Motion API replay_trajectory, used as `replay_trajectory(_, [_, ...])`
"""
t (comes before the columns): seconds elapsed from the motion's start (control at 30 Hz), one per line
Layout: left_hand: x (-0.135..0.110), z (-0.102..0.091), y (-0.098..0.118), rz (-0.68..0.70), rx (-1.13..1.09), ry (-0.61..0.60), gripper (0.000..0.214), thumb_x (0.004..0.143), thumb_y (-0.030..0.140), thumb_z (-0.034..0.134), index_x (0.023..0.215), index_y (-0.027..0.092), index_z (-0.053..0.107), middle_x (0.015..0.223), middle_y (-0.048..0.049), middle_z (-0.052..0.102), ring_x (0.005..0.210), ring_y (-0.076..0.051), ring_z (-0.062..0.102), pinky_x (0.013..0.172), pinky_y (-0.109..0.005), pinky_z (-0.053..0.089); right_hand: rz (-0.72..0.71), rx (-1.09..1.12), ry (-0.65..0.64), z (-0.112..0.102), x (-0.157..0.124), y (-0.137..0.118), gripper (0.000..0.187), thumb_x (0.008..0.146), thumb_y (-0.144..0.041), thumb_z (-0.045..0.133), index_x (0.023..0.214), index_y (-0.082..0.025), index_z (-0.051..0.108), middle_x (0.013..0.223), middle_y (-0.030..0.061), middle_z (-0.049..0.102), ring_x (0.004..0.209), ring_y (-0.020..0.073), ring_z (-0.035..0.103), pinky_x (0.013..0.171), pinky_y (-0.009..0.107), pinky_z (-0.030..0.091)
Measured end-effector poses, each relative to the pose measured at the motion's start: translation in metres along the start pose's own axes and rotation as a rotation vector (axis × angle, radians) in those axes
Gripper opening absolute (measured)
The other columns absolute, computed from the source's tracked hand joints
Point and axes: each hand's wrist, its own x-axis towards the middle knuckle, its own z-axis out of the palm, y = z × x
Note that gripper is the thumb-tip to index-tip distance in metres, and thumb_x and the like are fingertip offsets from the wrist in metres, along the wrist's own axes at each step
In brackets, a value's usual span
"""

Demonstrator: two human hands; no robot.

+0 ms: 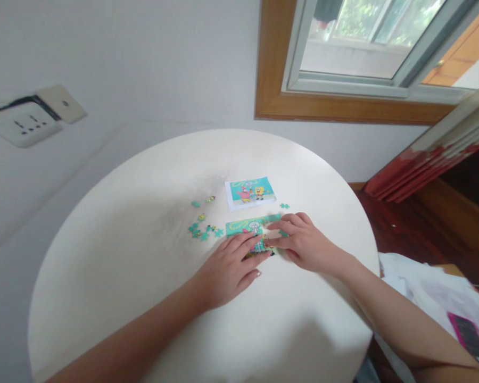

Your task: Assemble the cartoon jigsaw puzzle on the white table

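Note:
A partly joined jigsaw puzzle [239,226] with a teal cartoon picture lies on the round white table. My left hand [229,268] rests flat across its lower left, fingers stretched out and hiding part of the picture. From the right, my right hand [303,239] reaches over the puzzle's right side, its fingers apart and their tips touching the puzzle. A bit of teal [283,233] shows between those fingers; whether it is a loose piece I cannot tell. Just behind the puzzle is a reference picture card [250,192] with the same cartoon figures.
Several loose puzzle pieces [203,231] lie left of the puzzle, and small teal pieces [285,206] lie right of the card. The table [123,266] stands against a wall with a socket [27,123]. A phone [469,338] lies on white cloth or plastic at right.

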Motion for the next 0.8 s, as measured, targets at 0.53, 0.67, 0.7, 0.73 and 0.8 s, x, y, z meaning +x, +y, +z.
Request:
replay_trajectory(0.53, [0.001, 0.0, 0.001, -0.001, 0.011, -0.001, 0.04, 0.095, 0.034, 0.052, 0.135, 0.028, 0.054, 0.136, -0.0094, 0.054, 0.132, -0.029, 0.04, 0.108, -0.048, 0.037, 0.049, -0.13, 0.019, 0.011, -0.013, -0.021, 0.043, 0.091, -0.014, 0.051, 0.133, -0.024, 0.057, 0.147, 0.0083, 0.047, 0.141, 0.0297, 0.031, 0.113, 0.05, 0.028])
replay_trajectory(0.67, [0.001, 0.0, 0.001, -0.004, 0.01, -0.003, 0.04, 0.094, 0.033, 0.053, 0.133, 0.028, 0.055, 0.136, -0.0094, 0.054, 0.133, -0.028, 0.039, 0.109, -0.048, 0.036, 0.039, -0.032, 0.034, 0.014, -0.013, -0.011, 0.044, 0.089, -0.013, 0.054, 0.13, -0.027, 0.06, 0.147, 0.0081, 0.047, 0.142, 0.0295, 0.03, 0.113, 0.052, 0.029])
replay_trajectory(0.7, [0.001, 0.0, 0.001, -0.003, 0.01, -0.001, 0.039, 0.094, 0.032, 0.053, 0.133, 0.028, 0.056, 0.137, -0.0093, 0.053, 0.133, -0.028, 0.039, 0.109, -0.048, 0.036, 0.036, 0.006, 0.053, 0.013, -0.013, -0.007, 0.045, 0.088, -0.011, 0.054, 0.129, -0.027, 0.061, 0.146, 0.0078, 0.047, 0.142, 0.0287, 0.03, 0.112, 0.052, 0.03])
replay_trajectory(0.73, [0.001, -0.001, 0.001, -0.003, 0.01, -0.001, 0.039, 0.094, 0.032, 0.053, 0.133, 0.028, 0.056, 0.137, -0.0091, 0.053, 0.133, -0.028, 0.039, 0.109, -0.048, 0.037, 0.033, 0.045, 0.078, 0.013, -0.013, -0.002, 0.046, 0.086, -0.009, 0.054, 0.127, -0.028, 0.062, 0.146, 0.0073, 0.047, 0.142, 0.0276, 0.03, 0.112, 0.05, 0.031])
replay_trajectory(0.8, [0.001, -0.001, 0.001, -0.001, 0.012, 0.003, 0.039, 0.094, 0.032, 0.053, 0.133, 0.029, 0.056, 0.138, -0.0086, 0.053, 0.133, -0.028, 0.04, 0.108, -0.049, 0.037, 0.036, 0.105, 0.131, 0.012, -0.012, 0.008, 0.049, 0.083, -0.005, 0.052, 0.124, -0.029, 0.064, 0.142, 0.0063, 0.051, 0.141, 0.0253, 0.031, 0.11, 0.048, 0.034])
